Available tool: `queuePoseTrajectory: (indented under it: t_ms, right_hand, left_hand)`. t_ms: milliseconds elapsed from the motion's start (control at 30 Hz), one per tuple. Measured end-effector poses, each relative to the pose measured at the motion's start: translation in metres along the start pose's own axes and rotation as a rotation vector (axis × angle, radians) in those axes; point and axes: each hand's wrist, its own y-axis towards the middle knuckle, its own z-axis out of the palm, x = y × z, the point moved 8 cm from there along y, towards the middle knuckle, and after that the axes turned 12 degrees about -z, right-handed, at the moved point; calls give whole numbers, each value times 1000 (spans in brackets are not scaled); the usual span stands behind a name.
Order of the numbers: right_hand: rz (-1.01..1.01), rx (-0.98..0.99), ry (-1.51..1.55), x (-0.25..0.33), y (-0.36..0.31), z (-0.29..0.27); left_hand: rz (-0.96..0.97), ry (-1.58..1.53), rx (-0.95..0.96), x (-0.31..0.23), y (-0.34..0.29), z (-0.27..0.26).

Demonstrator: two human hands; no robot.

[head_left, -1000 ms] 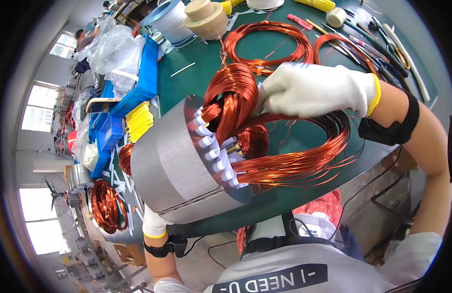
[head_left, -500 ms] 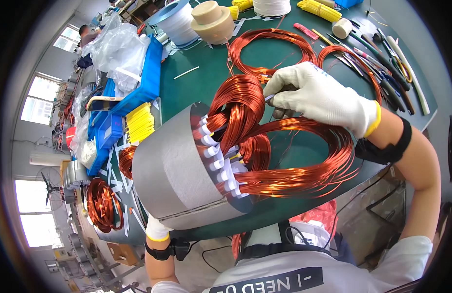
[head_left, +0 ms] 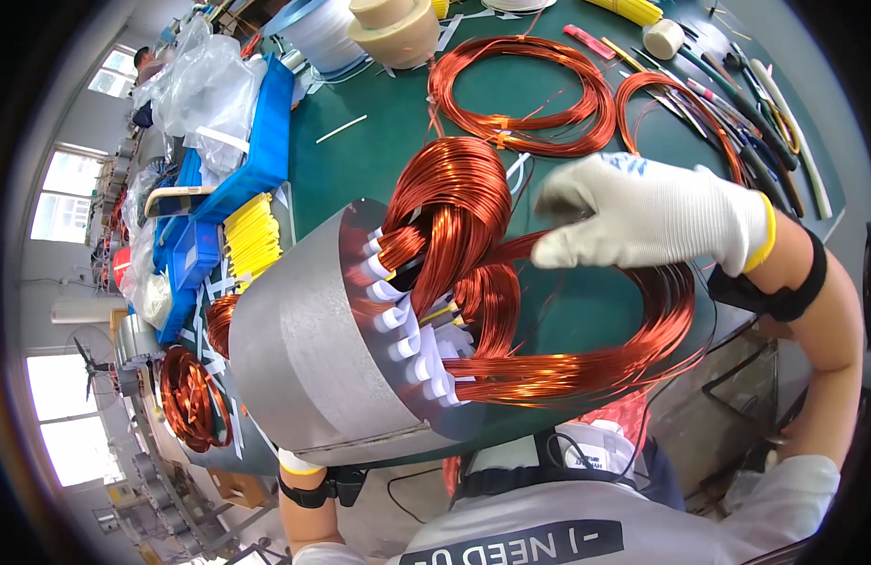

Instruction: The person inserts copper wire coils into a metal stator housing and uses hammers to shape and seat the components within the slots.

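A grey metal stator core (head_left: 294,339) lies on its side, its open end toward the right. White paper slot liners (head_left: 424,363) stick out around that end. From the slots rise a thick bundled copper coil (head_left: 464,193) and a loose copper wire loop (head_left: 586,372) reaching right. My right hand (head_left: 643,212), in a white glove, is over the top of this loose loop, thumb and fingers apart, with nothing seen between them. A thin white loop (head_left: 519,172) shows just left of its fingertips. My left hand (head_left: 298,462) is behind the core's lower edge; only its glove cuff shows.
Copper wire coils (head_left: 525,137) lie on the green table (head_left: 360,155) at the far side. Pliers and other hand tools (head_left: 751,141) spread at the far right. Blue bins (head_left: 252,169) with plastic bags and yellow strips (head_left: 252,235) stand left. White spool (head_left: 318,33) at the back.
My right hand has moved a little right and down, and its pinched fingers have parted. The stator core and coils have shifted slightly left in view. Less of my left glove shows.
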Motion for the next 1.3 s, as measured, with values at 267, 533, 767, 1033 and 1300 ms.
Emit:
queuePoseTrajectory:
  t_ms: [267, 533, 767, 1033, 1300]
  right_hand:
    - [293, 168, -205, 18, 6, 16]
    - [-27, -3, -101, 28, 28, 25]
    - [331, 220, -4, 4, 21, 32]
    - [341, 263, 6, 4, 21, 36]
    - [269, 347, 67, 7, 24, 42]
  left_hand:
    - [-12, 19, 31, 12, 5, -3]
    - [-1, 45, 47, 10, 5, -7]
    - [25, 67, 95, 1, 3, -13]
    - [45, 71, 57, 4, 8, -18]
    - [24, 113, -72, 5, -11, -27]
